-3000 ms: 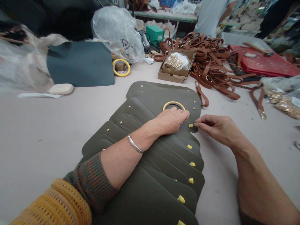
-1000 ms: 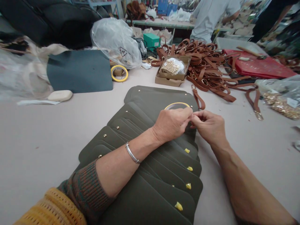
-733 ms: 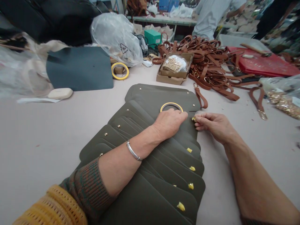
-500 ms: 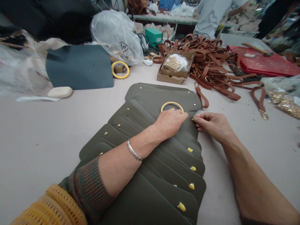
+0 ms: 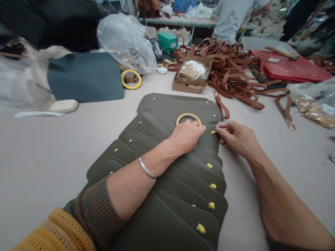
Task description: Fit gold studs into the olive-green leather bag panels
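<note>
A fanned stack of dark olive leather panels (image 5: 172,195) with gold studs lies before me. My left hand (image 5: 187,136) rests closed on the stack, fingers curled against a yellow tape roll (image 5: 188,118) lying on the top panel. My right hand (image 5: 237,137) pinches a small yellow tape piece (image 5: 213,132) at the right edge of a panel. Lower panels each carry a yellow tape tab (image 5: 201,228) near their right edge.
A cardboard box of gold hardware (image 5: 192,75), a heap of brown leather straps (image 5: 230,69), a second yellow tape roll (image 5: 131,79), a clear plastic bag (image 5: 125,42), a dark grey sheet (image 5: 85,76) and red material (image 5: 295,69) lie beyond. Another person (image 5: 230,15) stands at the far table.
My two hands met above the tape roll a second ago, then parted. The right hand came down to the panel's right edge with a fresh yellow piece.
</note>
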The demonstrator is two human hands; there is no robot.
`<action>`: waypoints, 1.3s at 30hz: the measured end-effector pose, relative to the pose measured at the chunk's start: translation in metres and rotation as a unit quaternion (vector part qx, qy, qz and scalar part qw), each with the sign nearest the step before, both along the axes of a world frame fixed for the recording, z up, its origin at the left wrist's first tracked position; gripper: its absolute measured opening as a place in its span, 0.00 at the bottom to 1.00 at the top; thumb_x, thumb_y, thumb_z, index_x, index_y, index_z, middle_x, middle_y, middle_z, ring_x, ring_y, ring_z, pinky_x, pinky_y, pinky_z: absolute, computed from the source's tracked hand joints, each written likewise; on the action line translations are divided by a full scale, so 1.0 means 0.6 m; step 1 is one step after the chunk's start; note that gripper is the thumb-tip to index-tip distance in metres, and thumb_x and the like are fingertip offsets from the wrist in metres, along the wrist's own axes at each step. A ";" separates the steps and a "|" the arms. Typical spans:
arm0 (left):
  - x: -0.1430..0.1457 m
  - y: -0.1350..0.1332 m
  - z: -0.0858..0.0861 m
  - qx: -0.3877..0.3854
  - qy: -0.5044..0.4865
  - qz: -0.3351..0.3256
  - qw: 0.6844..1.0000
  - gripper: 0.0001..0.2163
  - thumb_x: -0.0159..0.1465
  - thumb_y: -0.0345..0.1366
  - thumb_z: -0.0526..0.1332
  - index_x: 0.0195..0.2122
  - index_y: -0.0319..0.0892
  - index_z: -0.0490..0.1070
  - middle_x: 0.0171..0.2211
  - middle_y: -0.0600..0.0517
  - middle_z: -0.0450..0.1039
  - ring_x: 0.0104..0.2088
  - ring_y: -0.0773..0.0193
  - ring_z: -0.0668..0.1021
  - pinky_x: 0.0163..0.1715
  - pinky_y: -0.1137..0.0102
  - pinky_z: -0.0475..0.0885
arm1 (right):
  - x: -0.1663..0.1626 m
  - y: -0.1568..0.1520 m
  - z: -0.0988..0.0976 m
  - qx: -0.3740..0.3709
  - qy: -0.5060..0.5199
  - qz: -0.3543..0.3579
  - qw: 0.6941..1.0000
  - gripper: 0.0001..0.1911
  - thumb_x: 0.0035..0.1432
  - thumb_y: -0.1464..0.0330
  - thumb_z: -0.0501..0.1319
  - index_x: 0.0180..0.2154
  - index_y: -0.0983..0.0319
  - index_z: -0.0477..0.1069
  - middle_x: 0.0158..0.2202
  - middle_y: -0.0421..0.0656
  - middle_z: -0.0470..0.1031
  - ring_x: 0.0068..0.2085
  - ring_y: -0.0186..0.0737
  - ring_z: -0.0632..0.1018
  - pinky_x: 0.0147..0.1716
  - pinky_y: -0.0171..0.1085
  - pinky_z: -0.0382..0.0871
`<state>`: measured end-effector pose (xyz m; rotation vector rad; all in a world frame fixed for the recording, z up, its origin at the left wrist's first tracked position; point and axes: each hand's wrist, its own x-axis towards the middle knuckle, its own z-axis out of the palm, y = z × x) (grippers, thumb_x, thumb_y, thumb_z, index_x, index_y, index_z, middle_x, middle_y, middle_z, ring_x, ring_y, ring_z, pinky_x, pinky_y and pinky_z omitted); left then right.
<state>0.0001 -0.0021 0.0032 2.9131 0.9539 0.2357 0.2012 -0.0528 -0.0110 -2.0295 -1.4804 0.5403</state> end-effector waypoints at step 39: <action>-0.008 0.031 0.000 -0.003 -0.039 -0.040 0.998 0.09 0.67 0.31 0.50 0.45 0.42 0.68 0.42 0.49 0.73 0.43 0.58 0.72 0.48 0.60 0.66 | 0.000 0.029 -0.022 0.207 -0.174 0.164 0.949 0.16 0.58 0.73 0.52 0.42 0.61 0.76 0.41 0.47 0.78 0.45 0.46 0.75 0.48 0.45 0.68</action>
